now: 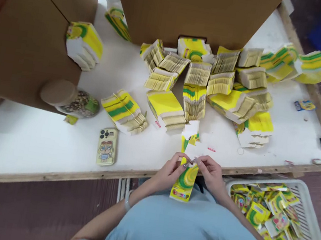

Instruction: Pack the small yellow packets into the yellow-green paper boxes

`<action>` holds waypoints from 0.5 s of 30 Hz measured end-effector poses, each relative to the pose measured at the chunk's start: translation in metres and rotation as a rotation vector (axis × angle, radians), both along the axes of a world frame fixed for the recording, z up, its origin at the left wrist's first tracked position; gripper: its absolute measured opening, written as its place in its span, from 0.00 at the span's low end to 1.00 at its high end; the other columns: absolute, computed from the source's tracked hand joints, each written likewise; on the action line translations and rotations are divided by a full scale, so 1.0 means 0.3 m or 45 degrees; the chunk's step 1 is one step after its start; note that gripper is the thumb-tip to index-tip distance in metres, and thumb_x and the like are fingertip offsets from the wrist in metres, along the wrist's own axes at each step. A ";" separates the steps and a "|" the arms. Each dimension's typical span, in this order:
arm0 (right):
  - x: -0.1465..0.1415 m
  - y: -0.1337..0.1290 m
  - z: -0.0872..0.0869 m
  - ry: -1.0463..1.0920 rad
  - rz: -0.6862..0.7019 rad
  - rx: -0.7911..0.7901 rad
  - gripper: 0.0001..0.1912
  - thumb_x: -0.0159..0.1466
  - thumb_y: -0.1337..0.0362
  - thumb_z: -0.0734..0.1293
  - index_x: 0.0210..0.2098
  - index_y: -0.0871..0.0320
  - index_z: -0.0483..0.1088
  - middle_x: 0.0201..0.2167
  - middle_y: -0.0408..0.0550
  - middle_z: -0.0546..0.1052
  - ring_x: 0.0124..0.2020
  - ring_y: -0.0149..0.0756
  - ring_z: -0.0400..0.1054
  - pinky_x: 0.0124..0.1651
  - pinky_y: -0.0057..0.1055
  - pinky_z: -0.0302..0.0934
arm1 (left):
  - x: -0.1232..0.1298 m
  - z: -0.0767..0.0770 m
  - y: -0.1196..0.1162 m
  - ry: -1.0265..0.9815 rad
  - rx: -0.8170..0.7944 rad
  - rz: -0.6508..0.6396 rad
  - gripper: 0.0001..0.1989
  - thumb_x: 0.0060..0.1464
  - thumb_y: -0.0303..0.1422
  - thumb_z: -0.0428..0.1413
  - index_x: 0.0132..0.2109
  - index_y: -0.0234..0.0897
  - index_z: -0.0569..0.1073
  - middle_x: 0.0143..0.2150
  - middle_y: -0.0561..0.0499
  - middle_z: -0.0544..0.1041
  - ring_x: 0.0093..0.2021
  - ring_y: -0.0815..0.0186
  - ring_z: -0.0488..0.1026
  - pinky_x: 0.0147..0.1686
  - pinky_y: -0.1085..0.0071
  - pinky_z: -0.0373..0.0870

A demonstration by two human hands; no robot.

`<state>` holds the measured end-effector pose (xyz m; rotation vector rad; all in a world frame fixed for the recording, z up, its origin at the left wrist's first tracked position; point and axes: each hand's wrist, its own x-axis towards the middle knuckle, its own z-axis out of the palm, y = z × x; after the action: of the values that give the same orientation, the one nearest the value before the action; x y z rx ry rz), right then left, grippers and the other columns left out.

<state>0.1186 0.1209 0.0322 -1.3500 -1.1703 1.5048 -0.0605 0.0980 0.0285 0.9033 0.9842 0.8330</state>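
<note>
At the table's front edge, my left hand [174,167] pinches the left side of a yellow and green printed carton [184,184]. My right hand [209,171] grips the same carton's upper right side, fingertips close to the left ones. The carton looks flat, with white flaps at its far end, and hangs partly over the edge in front of my body. Just beyond it lies another yellow carton with white flaps [190,132]. Whether the fingers hold anything small between them is too fine to tell.
Bundles of flat cartons [198,75] cover the middle of the white table [35,140]. Large cardboard boxes [190,11] stand behind and at left. A lidded jar [75,100] and a phone [107,147] lie at left. A white basket [314,217] of filled packs sits at lower right.
</note>
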 end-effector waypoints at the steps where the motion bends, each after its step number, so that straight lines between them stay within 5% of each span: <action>1: -0.005 -0.004 0.000 0.001 0.032 -0.024 0.20 0.61 0.45 0.71 0.28 0.56 0.72 0.22 0.43 0.76 0.23 0.33 0.70 0.27 0.31 0.70 | -0.003 0.006 -0.008 0.054 0.025 0.049 0.23 0.62 0.53 0.52 0.49 0.37 0.69 0.34 0.51 0.73 0.32 0.68 0.69 0.33 0.72 0.68; 4: -0.023 0.000 0.003 0.024 0.078 0.040 0.17 0.62 0.48 0.70 0.30 0.55 0.71 0.22 0.41 0.75 0.23 0.31 0.68 0.27 0.28 0.68 | 0.007 0.028 -0.012 0.110 0.055 0.278 0.24 0.62 0.53 0.52 0.52 0.38 0.68 0.34 0.52 0.73 0.33 0.68 0.69 0.35 0.72 0.68; 8: -0.007 0.043 0.013 0.050 0.116 0.189 0.23 0.65 0.50 0.69 0.55 0.53 0.69 0.33 0.44 0.82 0.32 0.35 0.76 0.41 0.34 0.74 | 0.027 0.052 0.008 0.177 0.088 0.330 0.36 0.62 0.52 0.52 0.70 0.42 0.52 0.29 0.58 0.70 0.27 0.70 0.67 0.31 0.75 0.65; 11: 0.066 0.071 0.018 -0.045 0.262 0.323 0.21 0.63 0.49 0.69 0.51 0.51 0.76 0.43 0.48 0.83 0.43 0.41 0.79 0.51 0.40 0.74 | 0.046 0.063 0.023 0.330 0.245 0.234 0.32 0.63 0.57 0.47 0.61 0.37 0.68 0.37 0.49 0.76 0.37 0.65 0.72 0.41 0.69 0.70; 15: 0.180 0.065 0.019 0.049 0.438 0.334 0.23 0.54 0.47 0.76 0.46 0.51 0.80 0.50 0.48 0.81 0.53 0.47 0.76 0.59 0.46 0.70 | 0.098 0.083 0.057 0.459 0.237 0.114 0.30 0.64 0.57 0.45 0.47 0.35 0.75 0.36 0.48 0.77 0.34 0.65 0.71 0.35 0.70 0.69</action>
<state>0.1725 0.1403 0.0378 -0.9749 -1.5735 1.5359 -0.0311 0.1153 0.0533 1.2043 1.2818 0.8640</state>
